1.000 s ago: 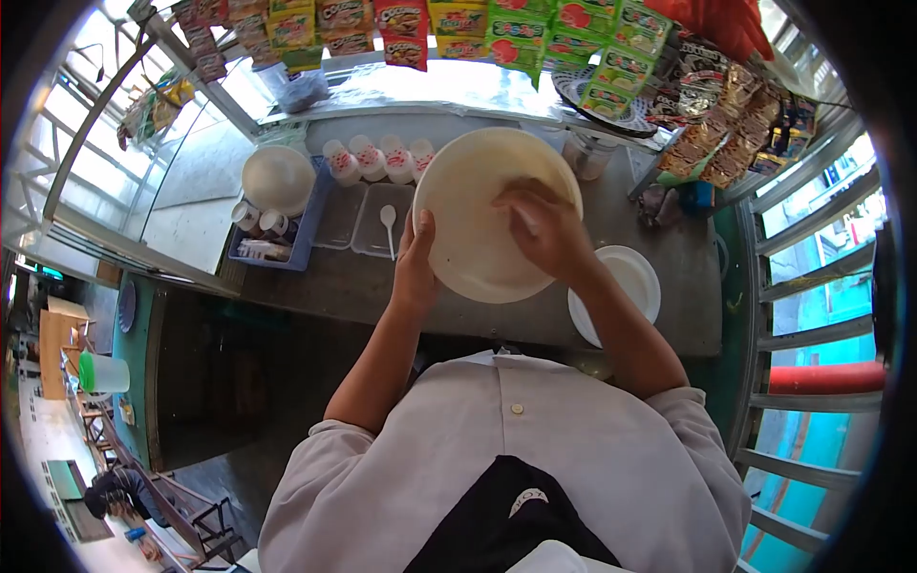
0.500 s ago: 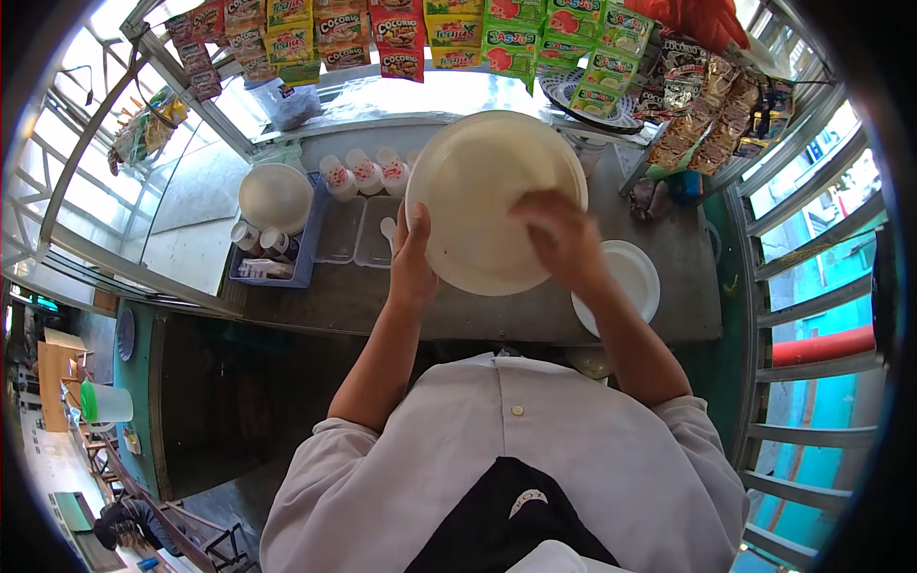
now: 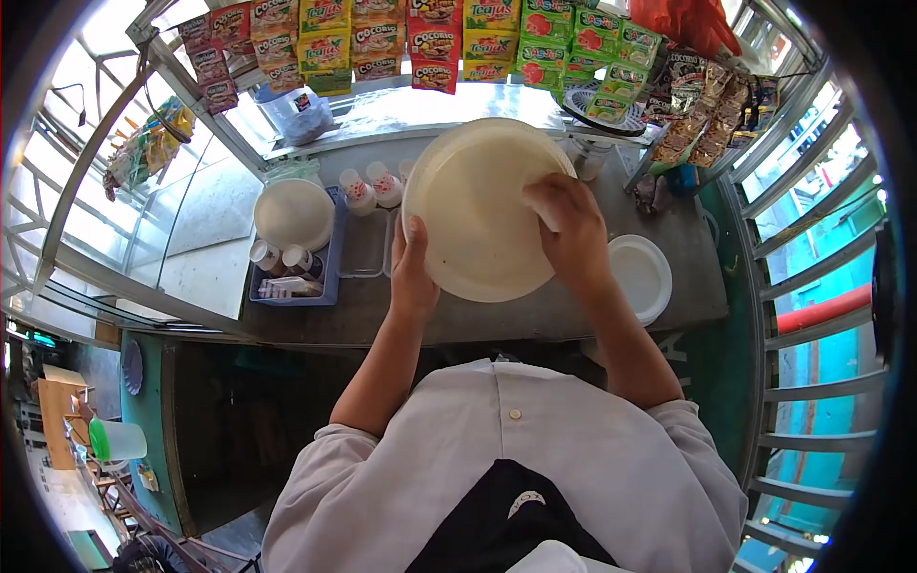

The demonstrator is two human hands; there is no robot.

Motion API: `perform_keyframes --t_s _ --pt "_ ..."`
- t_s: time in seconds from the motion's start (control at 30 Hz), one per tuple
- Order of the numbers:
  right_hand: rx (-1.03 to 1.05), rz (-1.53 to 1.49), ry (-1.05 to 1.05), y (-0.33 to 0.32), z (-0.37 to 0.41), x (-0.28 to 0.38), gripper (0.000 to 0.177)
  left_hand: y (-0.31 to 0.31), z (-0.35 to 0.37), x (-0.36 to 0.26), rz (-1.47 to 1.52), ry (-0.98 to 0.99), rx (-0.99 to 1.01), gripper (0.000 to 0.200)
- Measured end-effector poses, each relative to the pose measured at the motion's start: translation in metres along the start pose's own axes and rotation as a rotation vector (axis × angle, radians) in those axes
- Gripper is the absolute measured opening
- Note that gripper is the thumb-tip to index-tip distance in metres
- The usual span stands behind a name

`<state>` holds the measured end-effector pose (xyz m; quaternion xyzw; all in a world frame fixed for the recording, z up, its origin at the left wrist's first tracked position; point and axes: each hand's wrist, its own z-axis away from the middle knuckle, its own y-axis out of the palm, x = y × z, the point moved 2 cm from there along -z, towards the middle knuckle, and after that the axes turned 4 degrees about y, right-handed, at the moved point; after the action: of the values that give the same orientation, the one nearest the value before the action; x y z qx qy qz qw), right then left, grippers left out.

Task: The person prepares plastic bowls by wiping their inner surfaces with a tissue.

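A large round cream-coloured plate or lid (image 3: pixel 478 229) is held up over the counter. My left hand (image 3: pixel 415 272) grips its left edge, thumb on the face and fingers behind. Near the upper right of that face, my right hand (image 3: pixel 570 224) is closed round a small whitish wad, perhaps a cloth or tissue. A smaller white plate (image 3: pixel 638 280) lies on the counter to the right, beside my right forearm.
A blue basket (image 3: pixel 331 272) with a round white lid (image 3: pixel 293 214) and small jars stands at the left. White cups (image 3: pixel 358 192) and a clear tray (image 3: pixel 364 246) are behind my left hand. Sachet strips (image 3: pixel 435 48) hang above; metal bars (image 3: pixel 821 392) run along the right.
My right hand has moved slightly up and right over the plate's face, and the wad in it shows more clearly. The view has shifted, so the surroundings sit a little further right.
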<state>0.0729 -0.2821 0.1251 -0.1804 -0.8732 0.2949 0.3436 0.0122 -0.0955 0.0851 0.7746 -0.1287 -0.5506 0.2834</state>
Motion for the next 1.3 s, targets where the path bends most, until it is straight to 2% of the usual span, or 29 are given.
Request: perform_keyframes --t_s 0.07,0.17,0.23,0.27,0.33,0.4,0.47,0.5,0.57,0.6,0.67,0.7,0.77,0.87,0.9,0.93,1.0,1.03,1.1,1.13,1.2,1.23,1.3 --pt "-0.089 0.05 0.019 0.004 -0.001 0.012 0.044 -0.008 0.001 -0.001 -0.014 0.01 0.038 0.052" --pt "-0.017 -0.048 -0.008 0.017 0.002 0.034 0.044 -0.02 0.004 0.0 -0.066 -0.014 0.066 0.052" --pt "-0.231 0.117 -0.024 0.011 -0.01 0.027 0.044 -0.027 0.007 0.0 -0.143 -0.023 0.097 0.052" --pt "-0.235 0.122 -0.02 0.016 -0.014 0.029 0.044 -0.03 0.007 0.0 -0.14 -0.026 0.104 0.052" --pt "-0.388 0.03 -0.063 0.036 -0.017 0.042 0.044 -0.03 0.009 -0.005 -0.21 -0.007 0.185 0.051" --pt "-0.36 -0.006 -0.048 0.06 -0.013 0.062 0.045 -0.04 0.004 -0.005 -0.3 -0.001 0.202 0.05" --pt "-0.061 -0.196 -0.05 0.079 -0.006 0.083 0.044 -0.051 -0.007 -0.007 -0.396 0.018 0.22 0.05" --pt "-0.067 -0.199 -0.048 0.081 -0.001 0.084 0.044 -0.053 -0.013 -0.013 -0.274 0.012 0.209 0.05" --pt "0.123 -0.277 -0.084 0.084 0.013 0.077 0.043 -0.055 -0.014 -0.023 -0.138 -0.012 0.191 0.05" --pt "0.123 -0.275 -0.085 0.082 0.016 0.068 0.043 -0.057 -0.014 -0.023 -0.136 -0.01 0.191 0.05" --pt "-0.034 0.073 -0.17 0.077 0.014 0.051 0.039 -0.061 -0.014 -0.024 -0.249 0.07 0.164 0.051" --pt "-0.032 0.068 -0.168 0.076 0.006 0.052 0.039 -0.064 -0.012 -0.024 -0.252 0.068 0.16 0.051" --pt "-0.235 0.102 -0.057 0.065 -0.01 0.055 0.042 -0.067 -0.011 -0.021 -0.275 0.042 0.179 0.051" --pt "-0.133 0.068 -0.085 0.092 -0.007 0.08 0.037 -0.066 -0.009 -0.019 -0.342 0.053 0.181 0.048" --pt "-0.142 0.06 -0.238 0.106 0.0 0.089 0.032 -0.068 -0.012 -0.019 -0.342 0.052 0.186 0.048" --pt "-0.145 0.061 -0.238 0.105 0.007 0.094 0.032 -0.074 -0.017 -0.021 -0.248 0.061 0.161 0.047" --pt "0.109 0.041 -0.221 0.107 0.018 0.1 0.03 -0.08 -0.021 -0.033 -0.157 0.07 0.138 0.046" --pt "0.108 0.042 -0.222 0.101 0.021 0.095 0.03 -0.075 -0.019 -0.048 -0.261 0.11 0.154 0.046" --pt "0.138 0.311 -0.338 0.086 0.027 0.085 0.028 -0.068 -0.018 -0.056 -0.508 0.263 0.197 0.047" --pt "0.14 0.312 -0.339 0.082 0.025 0.083 0.028 -0.063 -0.017 -0.056 -0.506 0.263 0.195 0.047" --pt "0.097 0.403 -0.266 0.07 0.012 0.079 0.027 -0.054 -0.014 -0.051 -0.248 0.051 0.127 0.048" --pt "0.093 0.41 -0.258 0.068 0.003 0.083 0.027 -0.054 -0.014 -0.043 -0.246 0.046 0.137 0.048" --pt "-0.115 0.32 -0.238 0.068 -0.016 0.095 0.026 -0.055 -0.016 -0.024 -0.279 0.117 0.222 0.051"
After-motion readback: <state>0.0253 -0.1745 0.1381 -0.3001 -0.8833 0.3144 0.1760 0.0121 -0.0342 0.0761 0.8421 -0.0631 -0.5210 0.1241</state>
